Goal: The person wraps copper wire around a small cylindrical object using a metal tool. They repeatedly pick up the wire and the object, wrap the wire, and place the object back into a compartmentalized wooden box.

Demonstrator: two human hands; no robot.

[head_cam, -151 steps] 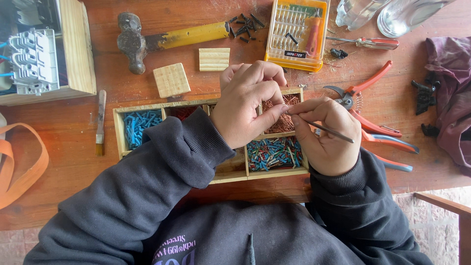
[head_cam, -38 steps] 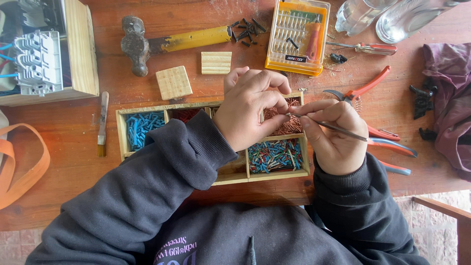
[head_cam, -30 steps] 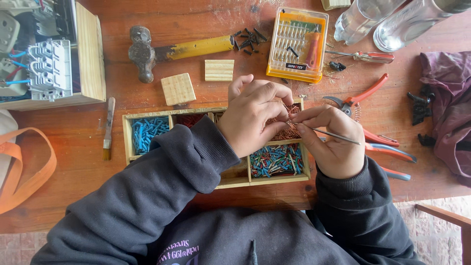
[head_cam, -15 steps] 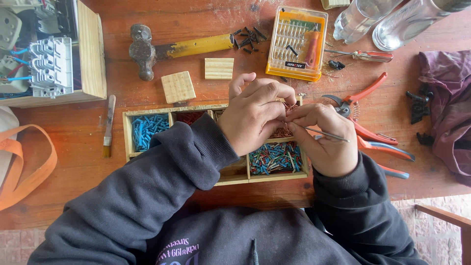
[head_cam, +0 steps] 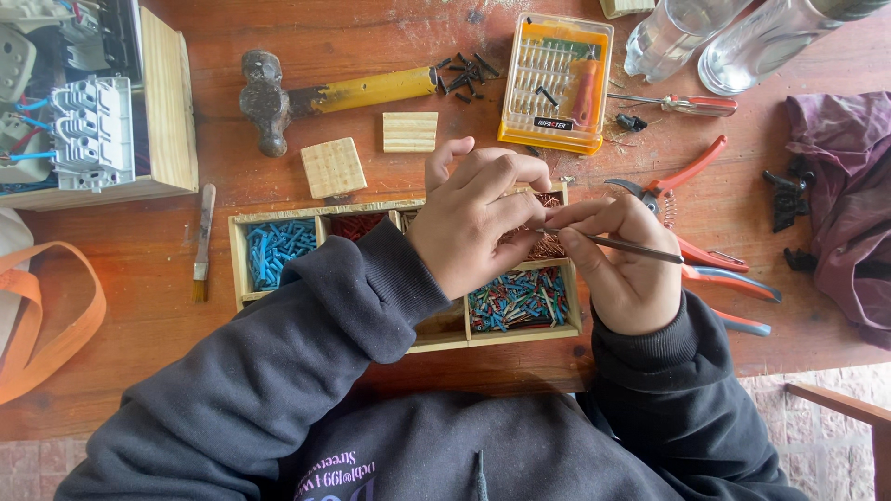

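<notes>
Head view: right hand point(head_cam: 624, 269) pinches tweezers point(head_cam: 613, 244); left hand point(head_cam: 473, 218) curled beside.

A reddish-brown wooden tabletop point(head_cam: 306, 42), worn and dusty, fills the view in soft, even light. Pale brick-patterned floor point(head_cam: 826, 408) shows at bottom right, beside a wooden chair edge point(head_cam: 849, 408).

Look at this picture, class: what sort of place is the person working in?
Probably a home or hobby workbench: a wooden table strewn with a hammer, a yellow screwdriver-bit case, and a compartmented wooden box of small parts under both hands.
</notes>
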